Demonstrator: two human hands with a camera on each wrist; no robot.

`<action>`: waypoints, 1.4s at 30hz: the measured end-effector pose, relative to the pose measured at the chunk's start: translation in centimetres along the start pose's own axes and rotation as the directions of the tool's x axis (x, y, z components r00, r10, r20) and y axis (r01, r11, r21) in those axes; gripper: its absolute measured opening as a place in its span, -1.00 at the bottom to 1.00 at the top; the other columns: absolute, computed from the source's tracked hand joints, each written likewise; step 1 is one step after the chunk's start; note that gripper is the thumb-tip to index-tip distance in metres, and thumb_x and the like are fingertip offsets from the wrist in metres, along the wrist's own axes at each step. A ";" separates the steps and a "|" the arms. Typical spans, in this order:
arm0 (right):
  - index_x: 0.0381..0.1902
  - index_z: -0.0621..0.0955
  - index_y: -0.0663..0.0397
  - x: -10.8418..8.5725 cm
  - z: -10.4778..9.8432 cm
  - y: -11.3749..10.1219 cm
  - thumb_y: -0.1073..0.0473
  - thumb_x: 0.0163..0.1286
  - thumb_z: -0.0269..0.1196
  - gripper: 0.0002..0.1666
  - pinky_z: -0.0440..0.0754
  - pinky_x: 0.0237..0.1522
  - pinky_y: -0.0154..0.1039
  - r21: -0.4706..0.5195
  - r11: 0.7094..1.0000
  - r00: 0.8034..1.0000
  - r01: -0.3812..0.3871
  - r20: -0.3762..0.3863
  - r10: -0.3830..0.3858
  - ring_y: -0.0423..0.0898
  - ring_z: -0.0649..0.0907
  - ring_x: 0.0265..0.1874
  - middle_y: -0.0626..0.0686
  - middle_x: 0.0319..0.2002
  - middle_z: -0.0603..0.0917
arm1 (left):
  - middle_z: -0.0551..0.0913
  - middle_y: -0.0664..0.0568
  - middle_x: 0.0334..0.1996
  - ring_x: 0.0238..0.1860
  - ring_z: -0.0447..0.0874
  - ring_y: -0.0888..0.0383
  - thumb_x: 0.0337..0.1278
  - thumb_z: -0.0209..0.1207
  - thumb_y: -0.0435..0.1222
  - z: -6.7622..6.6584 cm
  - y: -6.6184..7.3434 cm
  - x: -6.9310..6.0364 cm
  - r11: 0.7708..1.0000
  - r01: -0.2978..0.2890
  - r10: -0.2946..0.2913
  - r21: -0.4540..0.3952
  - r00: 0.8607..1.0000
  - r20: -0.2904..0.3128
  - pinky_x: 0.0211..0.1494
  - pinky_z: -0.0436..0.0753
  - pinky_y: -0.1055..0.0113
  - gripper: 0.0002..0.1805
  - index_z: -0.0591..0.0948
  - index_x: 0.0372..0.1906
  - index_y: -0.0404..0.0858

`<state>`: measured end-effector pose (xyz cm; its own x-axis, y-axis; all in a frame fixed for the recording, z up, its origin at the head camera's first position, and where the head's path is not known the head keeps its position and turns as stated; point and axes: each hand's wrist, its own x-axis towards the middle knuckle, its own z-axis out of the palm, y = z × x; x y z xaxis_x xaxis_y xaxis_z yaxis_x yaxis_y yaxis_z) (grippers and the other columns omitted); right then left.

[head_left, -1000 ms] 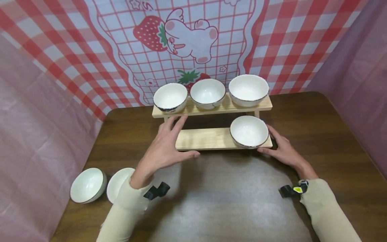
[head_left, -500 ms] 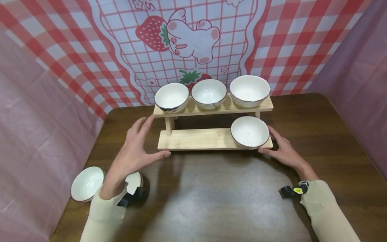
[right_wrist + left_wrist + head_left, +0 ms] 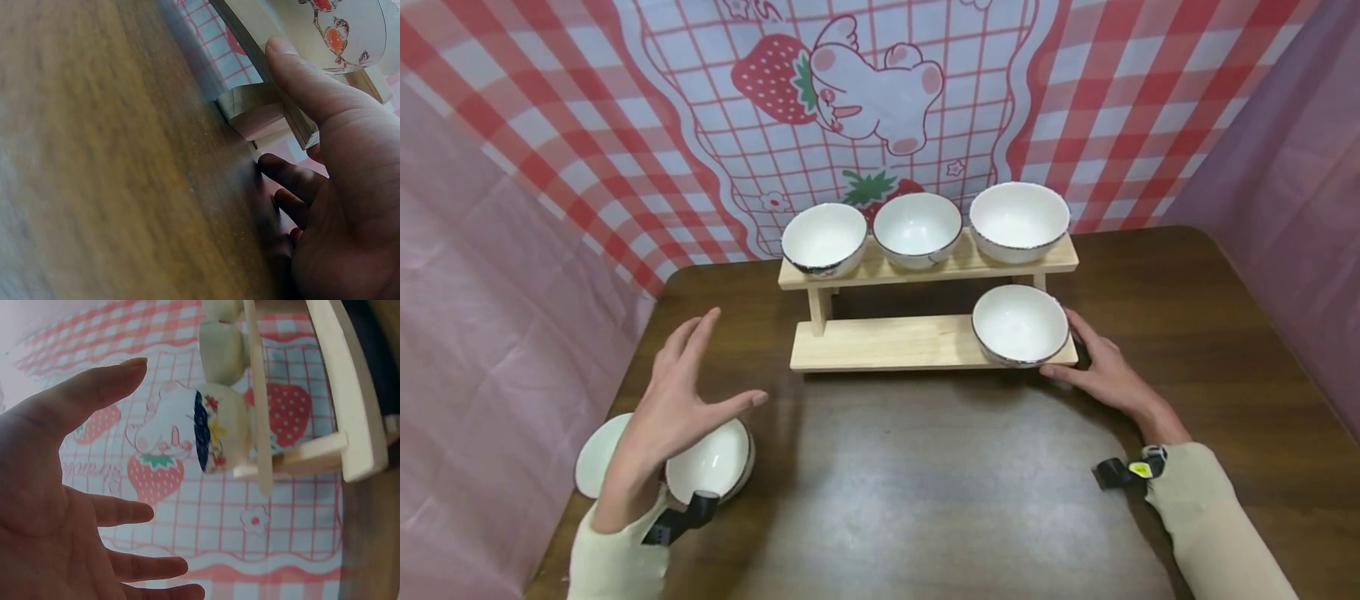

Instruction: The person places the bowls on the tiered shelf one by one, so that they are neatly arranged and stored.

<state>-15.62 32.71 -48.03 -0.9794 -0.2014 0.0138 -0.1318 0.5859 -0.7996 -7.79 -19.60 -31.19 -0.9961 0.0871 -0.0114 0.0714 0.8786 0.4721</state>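
Observation:
My left hand (image 3: 673, 404) is raised above two white bowls at the table's left, its thumb and fingers spread and holding nothing. It partly covers the outer bowl (image 3: 598, 458); the inner bowl (image 3: 715, 462) shows beside my wrist, with a second rim seemingly under it. At the other side, my right hand (image 3: 1108, 371) rests by the right end of a two-tier wooden rack (image 3: 880, 343), beside a white bowl (image 3: 1021, 325) on the lower board. In the right wrist view, the thumb (image 3: 306, 78) lies at the board's edge, with loosely bent fingers below.
Three more white bowls stand on the upper board: a left one (image 3: 824, 240), a middle one (image 3: 917, 230) and a right one (image 3: 1018, 221). A checked strawberry cloth (image 3: 880, 100) hangs behind the brown table (image 3: 925, 483). Pink drapes flank both sides.
My left hand has moved left and toward me, away from the rack, to above the bowls at the left. My right hand and the bowls on the rack have stayed in place.

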 end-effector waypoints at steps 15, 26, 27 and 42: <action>0.62 0.02 -0.20 0.1 0.0 -0.2 0.06 0.17 0.50 0.23 0.13 0.36 0.49 0.003 1.000 1.000 -0.002 0.002 0.002 0.39 0.23 0.45 0.35 0.52 0.21 | -0.03 -0.44 0.54 0.47 0.01 -0.50 -0.02 0.41 0.12 1.0 -4.0 -2.1 0.996 0.084 -0.084 -0.018 0.996 0.035 0.23 0.25 -0.54 0.25 -0.11 0.64 -0.07; 0.62 0.02 -0.23 0.0 0.0 -0.1 0.09 0.16 0.51 0.25 0.14 0.38 0.45 0.008 1.000 1.000 0.000 0.003 0.000 0.36 0.25 0.44 0.34 0.52 0.23 | 0.02 -0.47 0.51 0.47 0.02 -0.48 -0.07 0.44 0.11 2.7 -5.8 -3.7 0.990 0.134 -0.131 -0.035 0.988 0.076 0.27 0.27 -0.50 0.26 -0.07 0.63 -0.12; 0.62 0.02 -0.23 0.0 0.0 -0.1 0.09 0.15 0.51 0.25 0.13 0.38 0.45 0.009 1.000 1.000 0.001 0.003 -0.001 0.35 0.25 0.44 0.34 0.52 0.23 | 0.01 -0.47 0.51 0.47 0.02 -0.48 -0.07 0.44 0.11 2.9 -5.9 -3.8 0.990 0.137 -0.133 -0.037 0.988 0.081 0.28 0.27 -0.50 0.26 -0.07 0.63 -0.12; 0.62 0.01 -0.29 0.1 0.0 0.0 0.06 0.16 0.51 0.25 0.11 0.40 0.46 0.009 1.000 1.000 -0.024 0.011 0.024 0.33 0.22 0.47 0.29 0.54 0.20 | 0.16 -0.49 0.43 0.39 0.18 -0.49 -0.22 0.51 0.08 5.8 -7.4 -5.1 0.989 0.146 -0.146 0.001 0.987 0.072 0.21 0.41 -0.46 0.26 0.08 0.57 -0.25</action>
<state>-15.71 32.73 -48.02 -0.9805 -0.1961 -0.0117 -0.1071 0.5836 -0.8050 -2.96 -23.84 -39.78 -0.9896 -0.0083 -0.1436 -0.0749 0.8822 0.4649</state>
